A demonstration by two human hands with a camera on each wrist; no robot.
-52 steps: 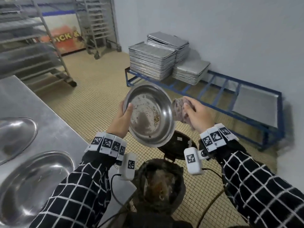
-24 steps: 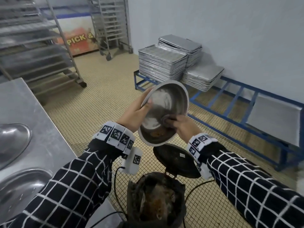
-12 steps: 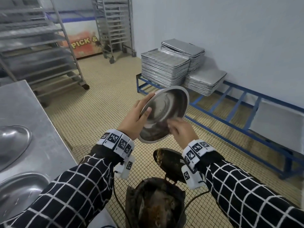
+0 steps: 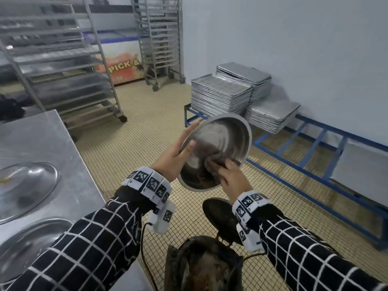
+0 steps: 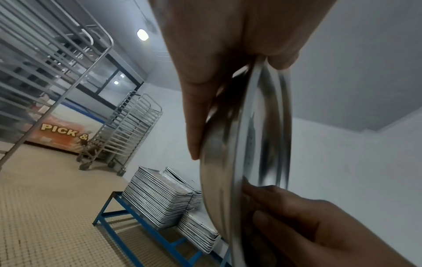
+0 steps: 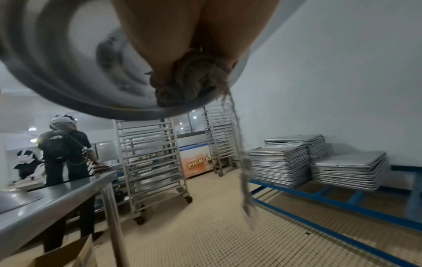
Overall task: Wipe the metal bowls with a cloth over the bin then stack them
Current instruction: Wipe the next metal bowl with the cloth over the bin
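Note:
A round metal bowl is held tilted above the black-lined bin, its hollow facing me. My left hand grips its left rim, thumb inside and fingers behind. My right hand presses a bunched brownish cloth into the bowl's lower inside; brown crumbs lie at the bottom edge. In the right wrist view the cloth is balled under the fingers, with a frayed strand hanging below the bowl's rim. Two more metal bowls sit on the steel table at left.
The bin's lid stands open behind it. A steel table runs along my left. Stacked baking trays rest on a blue frame by the wall. Wheeled racks stand behind. Another person works at the far table.
The right hand brought the cloth from beside the bowl into it and has rubbed around the inside; the crumbs have gathered at the lower edge. The bowl tilted more steeply.

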